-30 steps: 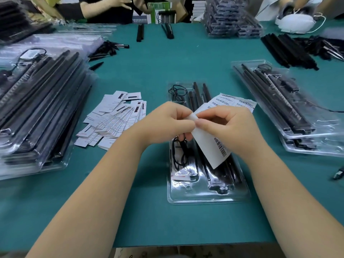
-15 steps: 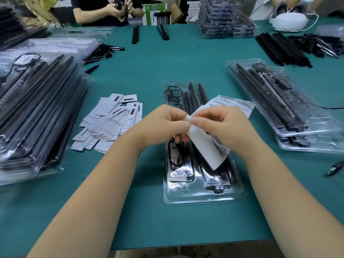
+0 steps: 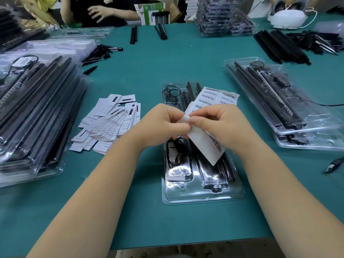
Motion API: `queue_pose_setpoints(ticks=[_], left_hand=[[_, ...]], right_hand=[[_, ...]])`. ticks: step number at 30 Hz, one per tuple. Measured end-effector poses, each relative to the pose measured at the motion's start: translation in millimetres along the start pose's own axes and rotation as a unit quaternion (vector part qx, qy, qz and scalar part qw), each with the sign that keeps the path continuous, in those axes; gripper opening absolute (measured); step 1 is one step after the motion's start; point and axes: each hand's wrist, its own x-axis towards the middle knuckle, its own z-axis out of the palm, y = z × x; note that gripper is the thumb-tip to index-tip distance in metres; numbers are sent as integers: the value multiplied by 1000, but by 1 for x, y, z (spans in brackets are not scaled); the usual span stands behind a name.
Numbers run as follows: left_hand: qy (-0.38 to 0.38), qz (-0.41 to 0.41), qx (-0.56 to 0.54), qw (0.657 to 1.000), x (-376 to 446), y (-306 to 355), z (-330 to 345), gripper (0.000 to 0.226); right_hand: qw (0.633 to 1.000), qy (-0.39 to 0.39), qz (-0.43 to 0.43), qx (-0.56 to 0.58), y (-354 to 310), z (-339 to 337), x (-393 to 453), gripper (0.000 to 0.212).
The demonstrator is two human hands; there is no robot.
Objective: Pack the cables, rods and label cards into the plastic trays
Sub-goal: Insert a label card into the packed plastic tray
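A clear plastic tray [image 3: 202, 197] lies in front of me on the green table, holding black rods [image 3: 190, 90] and a coiled black cable [image 3: 170, 92]. Above it, my left hand [image 3: 163, 125] and my right hand [image 3: 223, 123] meet and both pinch the top edge of a white barcode label sheet [image 3: 206, 146], which hangs down over the tray. More of the barcode sheet [image 3: 219, 96] shows behind my right hand. A loose heap of label cards [image 3: 109, 121] lies to the left of the tray.
Stacked filled trays [image 3: 33, 112] sit at the left and other filled trays [image 3: 283, 101] at the right. Loose black rods [image 3: 279, 46] lie far right. A USB plug [image 3: 334, 164] rests near the right edge. Another person [image 3: 100, 12] works across the table.
My hands stay pinched on the label sheet over the tray, shifting only slightly. The person across the table has moved their hands.
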Motion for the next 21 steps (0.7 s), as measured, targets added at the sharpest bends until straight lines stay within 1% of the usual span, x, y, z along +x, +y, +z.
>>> queue_pose_setpoints(ticks=[5, 8, 10, 12, 15, 16, 17, 18, 20, 21], left_hand=[[-8, 9, -1, 1000, 2, -3, 1, 16], [-14, -1, -5, 1000, 3, -5, -1, 15], [-10, -18, -6, 1000, 4, -7, -2, 17], [1, -36, -12, 999, 5, -8, -4, 24], [11, -46, -31, 998, 5, -9, -8, 22], [15, -48, -39, 998, 5, -10, -10, 20], [20, -49, -46, 998, 5, -11, -11, 19], [24, -48, -52, 997, 5, -11, -11, 18], [26, -43, -57, 997, 6, -11, -11, 17], [24, -39, -56, 997, 6, -11, -10, 17]], right_hand=[[999, -4, 42, 16, 3, -3, 2, 29], [995, 19, 86, 50, 5, -3, 4, 24], [986, 34, 123, 107, 6, -2, 5, 24], [967, 59, 151, 195, 7, -2, 7, 26], [937, 108, 179, 279, 6, -7, 10, 19], [934, 119, 183, 282, 6, -8, 10, 16], [939, 123, 180, 268, 6, -9, 10, 15], [951, 115, 167, 233, 6, -8, 9, 14], [982, 63, 130, 125, 5, -4, 5, 10], [990, 35, 115, 74, 4, 0, 2, 9]])
